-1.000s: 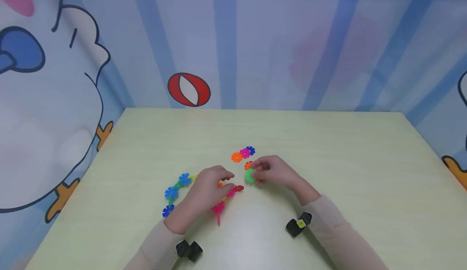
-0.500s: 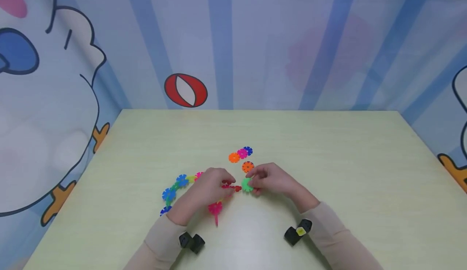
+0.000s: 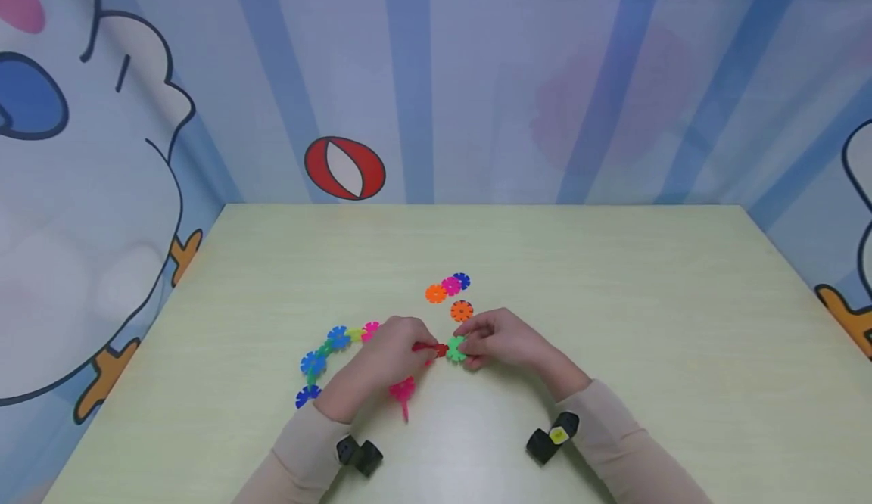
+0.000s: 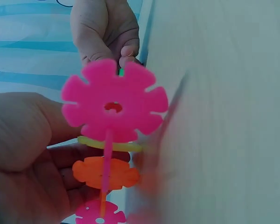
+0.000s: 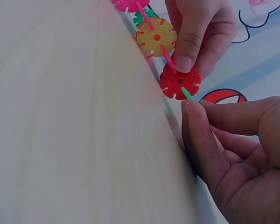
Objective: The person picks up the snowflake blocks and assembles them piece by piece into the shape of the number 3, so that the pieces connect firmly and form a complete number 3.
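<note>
Notched plastic snowflake discs are linked in a curved chain, its blue disc (image 3: 313, 362) at the left and a pink disc (image 3: 403, 389) nearer the front. My left hand (image 3: 390, 349) pinches the red disc (image 5: 172, 87) at the chain's end, thumb flat against it in the right wrist view. Between thumb and fingers my right hand (image 3: 507, 340) holds a green disc (image 3: 455, 349), edge-on to the red one, its rim right at a notch. In the left wrist view, a large pink disc (image 4: 135, 95) partly blocks the far hand; part of the chain is hidden under my left hand.
Beyond the hands lie a loose orange disc (image 3: 461, 311), another orange disc (image 3: 435, 294), a pink disc (image 3: 451, 286) and a blue disc (image 3: 462, 281). The pale table (image 3: 613, 284) ends at a printed backdrop (image 3: 490, 80).
My right hand has brought the green disc left and nearer, from beside the loose orange disc to the red disc. My left fingers have closed onto the red disc at the chain's end.
</note>
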### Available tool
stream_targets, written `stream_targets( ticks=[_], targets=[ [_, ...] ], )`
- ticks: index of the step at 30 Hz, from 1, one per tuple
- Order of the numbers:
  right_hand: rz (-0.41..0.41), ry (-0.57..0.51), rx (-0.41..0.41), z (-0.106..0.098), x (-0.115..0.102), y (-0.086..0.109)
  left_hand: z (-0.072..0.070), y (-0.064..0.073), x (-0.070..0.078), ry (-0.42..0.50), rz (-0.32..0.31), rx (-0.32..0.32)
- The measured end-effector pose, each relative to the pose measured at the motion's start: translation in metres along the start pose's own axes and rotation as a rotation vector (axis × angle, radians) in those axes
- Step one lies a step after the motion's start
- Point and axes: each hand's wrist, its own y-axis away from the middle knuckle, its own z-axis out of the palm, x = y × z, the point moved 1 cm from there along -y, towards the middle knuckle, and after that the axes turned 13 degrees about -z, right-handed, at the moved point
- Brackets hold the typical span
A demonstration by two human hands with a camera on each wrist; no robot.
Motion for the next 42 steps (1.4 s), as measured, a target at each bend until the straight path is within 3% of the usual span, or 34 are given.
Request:
stream_targets(
  ticks=[8,17,24,29,42],
  targets=[
    [-0.012,0.022,0.045,0.005,0.0,-0.003,0.003,-0.001,-0.003,-0.001,0.036,0.06],
    [0.007,0.026,0.056,0.005,0.0,-0.007,0.006,-0.002,-0.003,0.002,0.011,0.095],
    [0.024,-0.008,0.08,0.007,0.002,-0.009,0.008,0.0,-0.003,-0.011,0.049,0.176],
    [0.038,-0.073,0.118,0.009,0.003,-0.011,0.009,0.0,-0.004,-0.007,0.043,0.21],
    [0.059,-0.024,0.136,0.013,-0.001,-0.015,0.006,0.002,-0.002,0.028,-0.014,0.193]
  ],
)
